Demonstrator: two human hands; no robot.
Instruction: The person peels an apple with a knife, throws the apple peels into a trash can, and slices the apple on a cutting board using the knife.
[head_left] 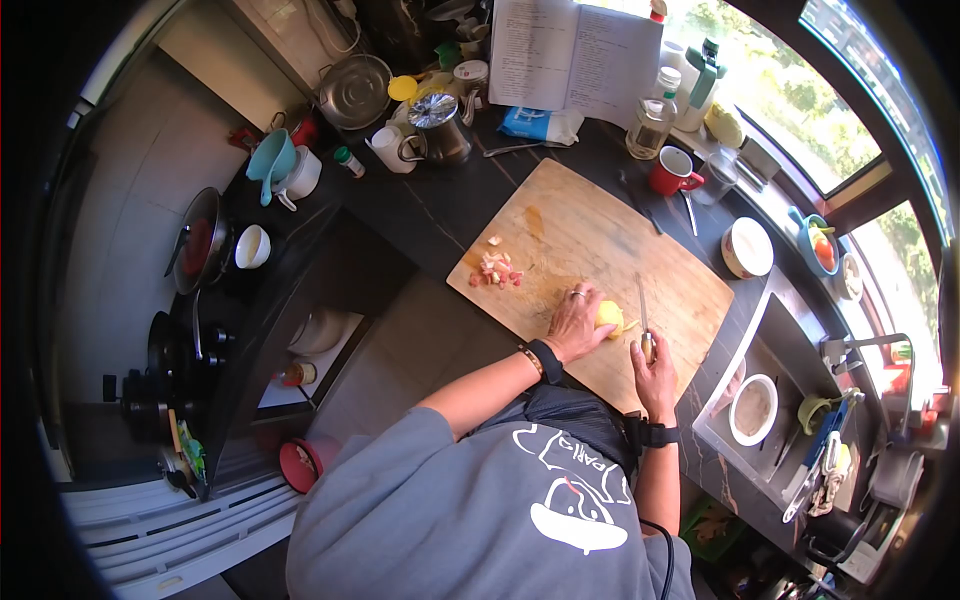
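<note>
On the wooden cutting board [570, 230], my left hand [574, 322] curls its fingers over a rounded yellow piece of food [608, 316], pressing it against the wood. Its exact kind I cannot make out. A thin yellow strip [630, 326] lies just to its right. My right hand [656, 376] is closed around the handle of a knife [647, 343], whose narrow blade points away from me, beside the yellow food and apart from it. Toward the board's left corner sits a small heap of chopped pinkish-red pieces [496, 270].
A sink [715, 425] holding a white bowl [753, 410] is at the right. Beyond the board stand a red mug [675, 172], a glass bottle [652, 125], an open book [575, 55] and a metal pot [440, 130]. Pans, including a frying pan [200, 240], are on the left.
</note>
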